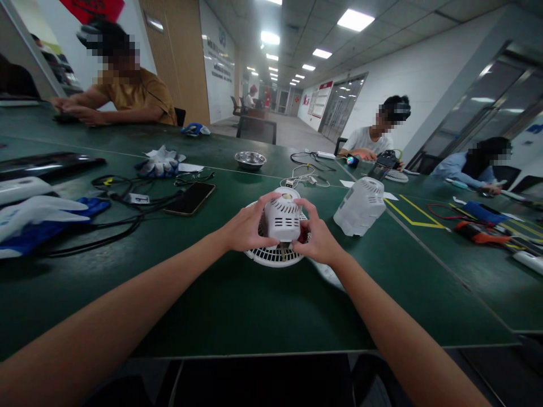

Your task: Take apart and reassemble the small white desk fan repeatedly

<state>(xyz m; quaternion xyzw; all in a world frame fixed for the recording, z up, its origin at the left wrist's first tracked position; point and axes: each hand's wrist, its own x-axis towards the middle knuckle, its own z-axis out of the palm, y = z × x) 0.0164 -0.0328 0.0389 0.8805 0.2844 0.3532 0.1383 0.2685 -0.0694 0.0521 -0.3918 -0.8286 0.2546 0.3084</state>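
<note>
Both my hands hold a white slotted fan motor housing (283, 217) upright over a round white fan grille (278, 259) that lies on the green table. My left hand (250, 225) grips the housing's left side, thumb low and fingers near the top. On the other side, my right hand (316, 234) closes round it the same way. Something reddish shows between the housing and my right palm, too small to name. Part of the grille is hidden behind the housing and my hands. To the right stands a translucent white plastic casing (360, 208) with vents.
Left of my hands lie a phone (190, 199), black cables (127, 217) and work gloves (46, 220). A metal bowl (250, 160) and a white cable (307, 176) are beyond the grille. An orange multimeter (481, 233) lies far right. Several people sit round the green table (203, 305).
</note>
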